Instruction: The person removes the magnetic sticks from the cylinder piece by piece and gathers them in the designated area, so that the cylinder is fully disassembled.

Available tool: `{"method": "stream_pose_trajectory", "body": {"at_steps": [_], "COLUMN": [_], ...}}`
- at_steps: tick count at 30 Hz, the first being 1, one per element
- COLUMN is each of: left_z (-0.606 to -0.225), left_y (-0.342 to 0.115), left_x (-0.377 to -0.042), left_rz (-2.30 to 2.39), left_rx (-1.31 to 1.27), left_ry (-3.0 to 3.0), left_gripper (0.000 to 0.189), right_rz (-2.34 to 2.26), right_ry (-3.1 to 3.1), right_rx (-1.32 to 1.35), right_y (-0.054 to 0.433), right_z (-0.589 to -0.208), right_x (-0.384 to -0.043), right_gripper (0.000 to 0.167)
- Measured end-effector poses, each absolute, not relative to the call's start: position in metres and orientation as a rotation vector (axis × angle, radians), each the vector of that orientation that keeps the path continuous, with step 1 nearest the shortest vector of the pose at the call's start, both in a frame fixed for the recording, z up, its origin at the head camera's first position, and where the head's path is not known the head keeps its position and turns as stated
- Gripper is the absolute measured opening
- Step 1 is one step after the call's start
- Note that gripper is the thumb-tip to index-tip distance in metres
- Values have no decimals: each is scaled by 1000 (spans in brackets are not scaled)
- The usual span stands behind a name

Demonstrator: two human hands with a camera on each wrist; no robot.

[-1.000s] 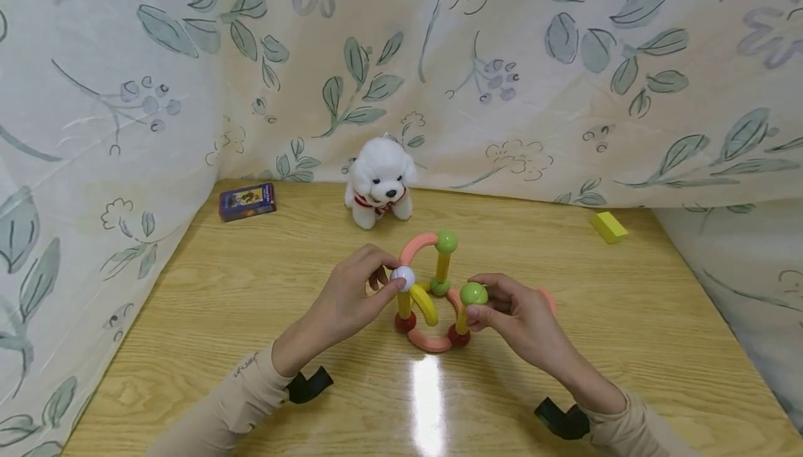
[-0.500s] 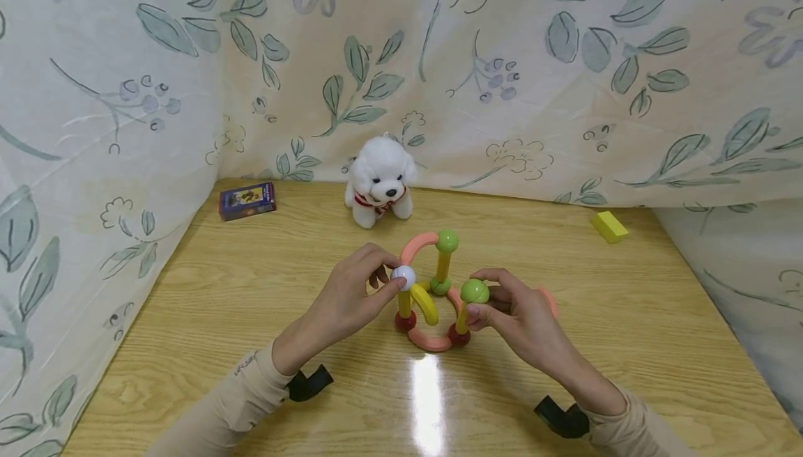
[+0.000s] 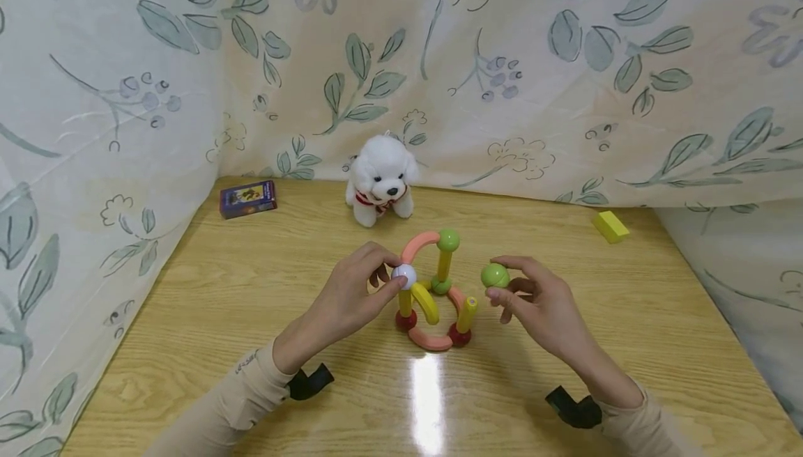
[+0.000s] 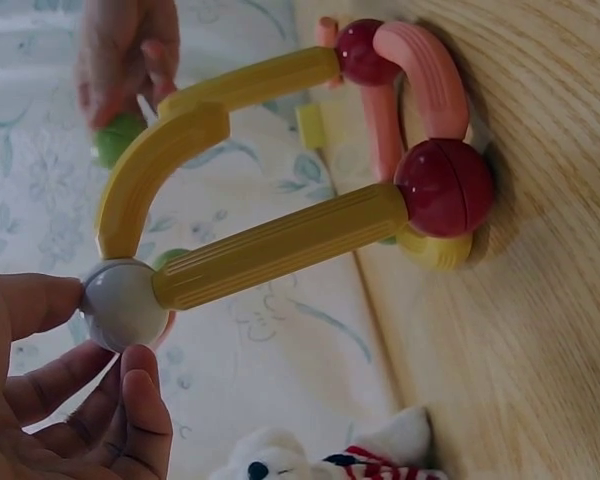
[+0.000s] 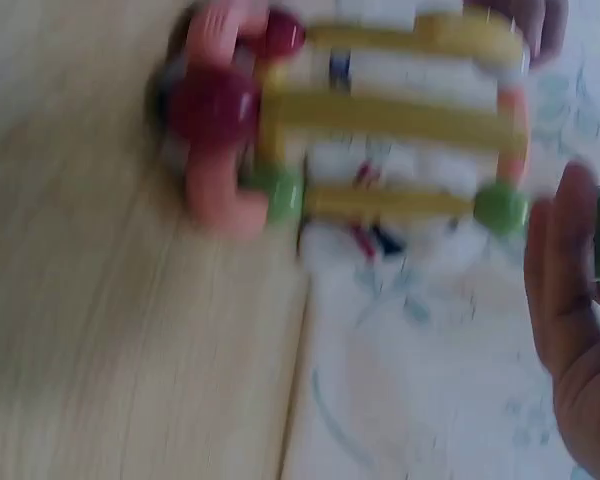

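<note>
A frame of toy building rods and balls stands on the table: red balls (image 4: 445,187) low down, upright yellow rods (image 4: 290,245), curved pink rods (image 3: 430,341) around the base. My left hand (image 3: 351,297) pinches the white ball (image 3: 404,276) atop the left upright, from which a curved yellow rod (image 3: 426,304) leans out. Between thumb and fingers of my right hand (image 3: 546,304) is a green ball (image 3: 495,275), held apart from the frame. The front right yellow rod (image 3: 467,315) has a bare top end. Another green ball (image 3: 448,239) caps the rear upright.
A white plush dog (image 3: 381,178) sits behind the frame, before the floral cloth (image 3: 539,81). At the back left lies a small purple box (image 3: 248,199); a yellow block (image 3: 610,227) rests at the back right of the wooden table (image 3: 213,290).
The green ball has come off the front right yellow rod and moved right with my right hand, baring the rod's top. My left hand stays at the white ball.
</note>
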State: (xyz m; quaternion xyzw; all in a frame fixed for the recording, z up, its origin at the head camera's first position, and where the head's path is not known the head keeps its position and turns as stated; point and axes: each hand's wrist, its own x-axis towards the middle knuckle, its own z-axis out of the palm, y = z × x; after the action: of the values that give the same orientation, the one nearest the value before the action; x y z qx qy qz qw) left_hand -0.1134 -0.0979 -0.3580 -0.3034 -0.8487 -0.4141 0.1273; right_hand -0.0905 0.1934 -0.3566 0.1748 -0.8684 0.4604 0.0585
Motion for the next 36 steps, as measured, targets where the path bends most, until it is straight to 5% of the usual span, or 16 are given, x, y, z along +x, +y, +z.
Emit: {"method": "stream_pose_trajectory", "body": {"at_steps": [7,22,36], "left_z": [-360,-358,-357], "left_y": [-97,-96,-99], "left_x": [-114,-113,-113], "left_rz": [-1208,-1201,-1204], "left_rx": [-887,-881,-863], "left_ry": [-2470,-2497,-2499], "left_gripper": [15,15,15], "right_rz": [807,574,648], "right_ry": [-2694,-2858,-2814], "right_rx": [393,69,297], "right_y": [235,302,286], "right_z": [-384,-414,-413], "right_x": [-117,-129,-129], "right_gripper": [37,48,48]}}
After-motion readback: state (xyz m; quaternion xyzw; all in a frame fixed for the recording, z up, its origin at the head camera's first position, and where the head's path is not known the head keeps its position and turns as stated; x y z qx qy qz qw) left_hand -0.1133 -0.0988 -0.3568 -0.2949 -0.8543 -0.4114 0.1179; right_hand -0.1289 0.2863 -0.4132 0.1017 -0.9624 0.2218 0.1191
